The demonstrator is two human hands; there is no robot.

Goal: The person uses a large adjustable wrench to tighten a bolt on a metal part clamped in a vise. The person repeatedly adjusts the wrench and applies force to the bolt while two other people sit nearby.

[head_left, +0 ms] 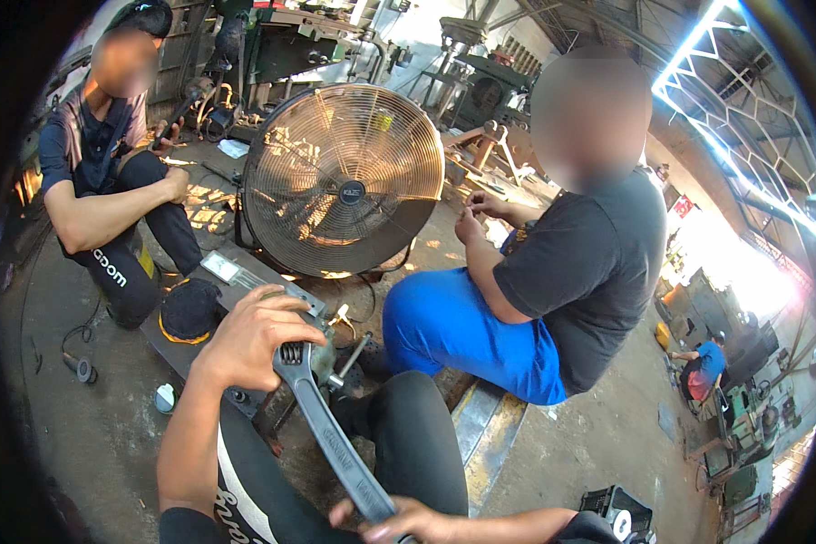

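A large grey adjustable wrench [331, 431] slants across the space above my legs, its jaw end up and away from me. Around that jaw end curl the fingers of my left hand [256, 337], near the knurled adjusting screw. My right hand [399, 519] grips the far end of the handle at the lower edge of the picture. Just beyond the wrench head is a bench vise with a metal screw bar [350, 361], partly hidden by my left hand. A low metal bench [168, 340] runs beneath it, with a black cap [190, 310] edged in yellow on top.
A big round floor fan [344, 181] stands ahead. One person [104, 172] sits at the left; another in blue trousers [471, 317] sits close on the right on a metal beam [490, 426]. An angle grinder [83, 367] lies on the floor. A black crate [616, 508] is lower right.
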